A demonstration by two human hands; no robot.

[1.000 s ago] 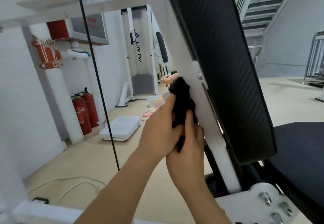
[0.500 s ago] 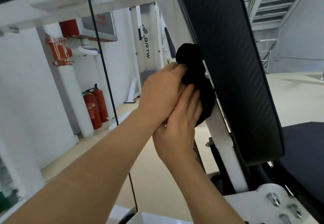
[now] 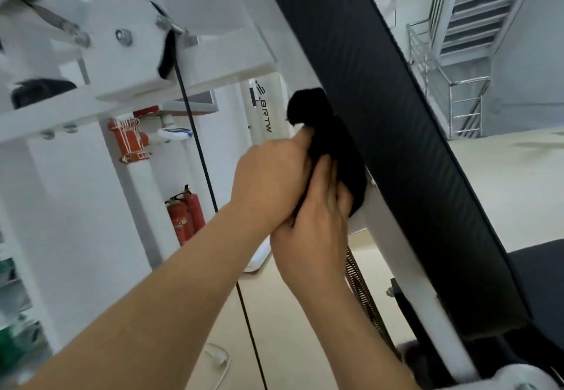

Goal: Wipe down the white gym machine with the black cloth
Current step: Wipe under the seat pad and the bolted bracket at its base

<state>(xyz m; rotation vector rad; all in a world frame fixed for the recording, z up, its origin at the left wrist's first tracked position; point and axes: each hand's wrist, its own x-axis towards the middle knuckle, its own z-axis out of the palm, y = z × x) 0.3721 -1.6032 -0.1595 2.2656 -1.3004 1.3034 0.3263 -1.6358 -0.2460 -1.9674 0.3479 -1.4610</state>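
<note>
Upper left: white machine frame, blurred, a bolt on its plate. Black cable runs down from it toward the floor. Two red fire extinguishers stand by the wall behind.

Left hand, fingers curled, grips the black cloth from the left. Cloth bunched, pressed on the white post at the left edge of the bench's black back pad, about mid-height.

Right hand just below, thumb up, fingers wrapped round the cloth's lower end. Staircase top right.
</note>
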